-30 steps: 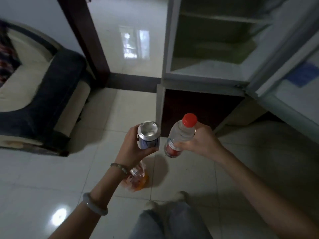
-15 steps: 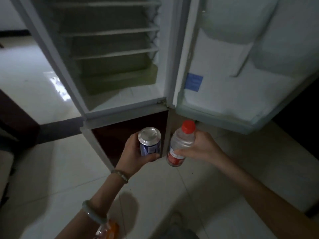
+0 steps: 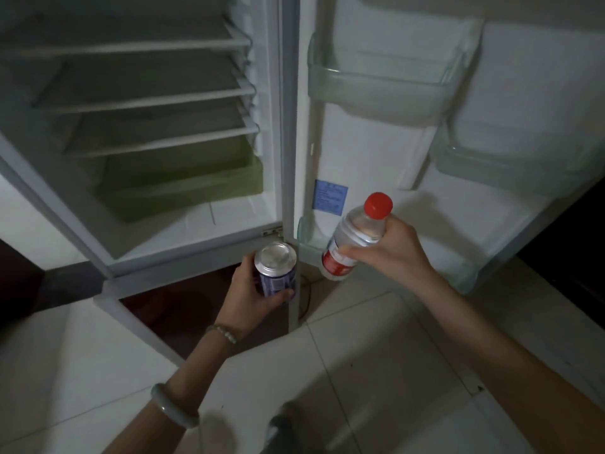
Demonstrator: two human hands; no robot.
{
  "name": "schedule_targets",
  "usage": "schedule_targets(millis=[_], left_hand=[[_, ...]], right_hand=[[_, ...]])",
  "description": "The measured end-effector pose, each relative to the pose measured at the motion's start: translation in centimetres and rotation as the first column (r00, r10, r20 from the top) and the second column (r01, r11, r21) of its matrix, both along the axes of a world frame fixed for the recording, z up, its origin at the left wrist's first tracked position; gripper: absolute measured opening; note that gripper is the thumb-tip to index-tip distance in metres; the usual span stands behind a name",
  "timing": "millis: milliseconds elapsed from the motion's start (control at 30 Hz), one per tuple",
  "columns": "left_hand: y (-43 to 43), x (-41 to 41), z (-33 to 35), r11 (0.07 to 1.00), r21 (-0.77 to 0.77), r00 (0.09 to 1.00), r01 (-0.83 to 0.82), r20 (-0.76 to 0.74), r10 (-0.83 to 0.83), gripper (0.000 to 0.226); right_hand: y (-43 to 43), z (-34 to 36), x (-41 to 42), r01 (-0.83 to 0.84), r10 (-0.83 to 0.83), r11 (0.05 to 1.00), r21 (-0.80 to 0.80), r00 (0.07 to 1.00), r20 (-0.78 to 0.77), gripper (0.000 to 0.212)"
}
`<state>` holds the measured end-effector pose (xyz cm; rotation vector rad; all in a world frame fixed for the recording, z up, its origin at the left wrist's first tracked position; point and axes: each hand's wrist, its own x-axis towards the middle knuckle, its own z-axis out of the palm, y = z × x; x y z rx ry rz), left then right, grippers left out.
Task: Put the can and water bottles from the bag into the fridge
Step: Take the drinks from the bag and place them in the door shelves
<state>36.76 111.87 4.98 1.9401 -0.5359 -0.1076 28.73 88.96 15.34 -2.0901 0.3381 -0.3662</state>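
Observation:
My left hand [image 3: 250, 298] grips a blue and white can [image 3: 275, 270] with a silver top, held upright below the fridge's open compartment. My right hand [image 3: 389, 252] holds a clear water bottle [image 3: 352, 239] with a red cap and red label, tilted with its cap to the upper right, in front of the lowest door bin [image 3: 311, 247]. The fridge [image 3: 289, 126] stands open, its shelves [image 3: 147, 101] bare. The bag is out of view.
The open fridge door [image 3: 523, 77] carries clear bins at upper right [image 3: 376, 90] and right [image 3: 510, 165]. A greenish drawer [image 3: 183, 191] sits at the bottom of the compartment. A dark red lower door [image 3: 183, 306] is below. White floor tiles [image 3: 376, 371] surround me.
The view has swung from the floor and sofa up to the open fridge. Both hands have come closer to it, and the bottle has risen and tilted toward the door bin.

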Motion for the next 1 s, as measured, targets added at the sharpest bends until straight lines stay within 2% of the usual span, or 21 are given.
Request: schedule_targets(millis=[100,233,400,467,600,733,900,1000], left_hand=[[-1.3,2.7,0.2,1.0,-0.006,1.0,0.026,-0.004,-0.026,0.072],[-3.2,6.2,0.4,0.998,-0.016,0.998,0.06,0.003,-0.06,0.07],[-4.4,9.0,-0.3,0.993,-0.027,0.993,0.116,-0.005,-0.116,0.078],[-4.8,9.6,-0.2,0.992,-0.019,0.992,0.128,0.016,-0.128,0.077],[-4.8,10.7,-0.5,0.99,0.004,0.988,0.139,0.071,-0.139,0.076],[-4.7,11.4,-1.0,0.989,0.022,0.987,0.147,0.069,-0.148,0.077],[-4.8,11.7,-1.4,0.988,0.033,0.987,0.154,0.046,-0.155,0.079],[-5.3,11.6,-1.0,0.986,0.008,0.985,0.166,0.047,-0.167,0.077]], right_hand=[[-1.0,-0.3,3.5,0.054,-0.056,0.998,0.028,0.998,0.042,0.035],[-2.3,-2.6,8.3,0.111,-0.111,0.994,0.017,0.994,-0.017,0.043],[-2.8,-5.6,12.8,0.068,-0.067,0.998,0.01,0.993,-0.094,0.022],[-2.9,-6.7,14.0,0.019,-0.021,1.0,-0.016,0.991,-0.13,0.023],[-3.2,-8.8,15.5,-0.015,-0.001,0.996,-0.089,0.985,-0.173,0.031],[-3.0,-9.8,16.3,-0.026,0.005,0.993,-0.116,0.983,-0.183,0.029],[-3.4,-9.7,16.5,-0.013,-0.011,0.995,-0.101,0.973,-0.229,0.025],[-3.7,-9.5,16.5,-0.05,0.034,0.997,-0.06,0.969,-0.243,0.034]])
